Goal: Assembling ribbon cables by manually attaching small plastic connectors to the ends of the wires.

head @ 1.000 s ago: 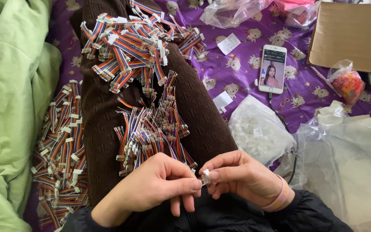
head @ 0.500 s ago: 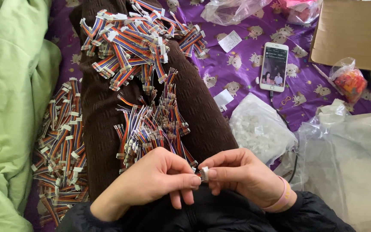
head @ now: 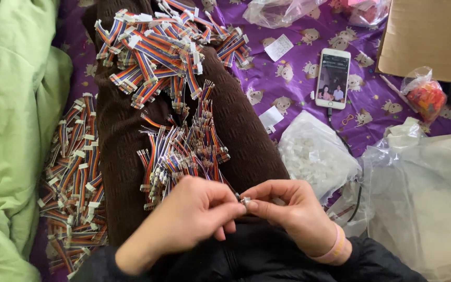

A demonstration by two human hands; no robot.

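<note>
My left hand [head: 194, 216] and my right hand [head: 288, 209] meet fingertip to fingertip over my lap. Between them they pinch a small white connector [head: 245, 200] with a short rainbow ribbon cable, mostly hidden by the fingers. Just beyond the hands, a loose pile of short rainbow ribbon cables [head: 181, 151] lies on my brown-clad legs [head: 121, 136]. A second pile of cables with white connectors [head: 162, 47] sits farther up the legs. A third heap of cables [head: 74, 177] lies on the purple sheet to the left.
A clear bag of white connectors [head: 317, 154] lies right of my legs. A phone [head: 333, 78] with its screen lit rests on the purple patterned sheet [head: 298, 89]. Green bedding [head: 11, 115] fills the left. A cardboard box [head: 429, 36], a small bag of orange parts [head: 425, 96] and crumpled plastic [head: 429, 193] sit right.
The hands stay together over the lap, with small finger movements on the connector. The view has shifted slightly.
</note>
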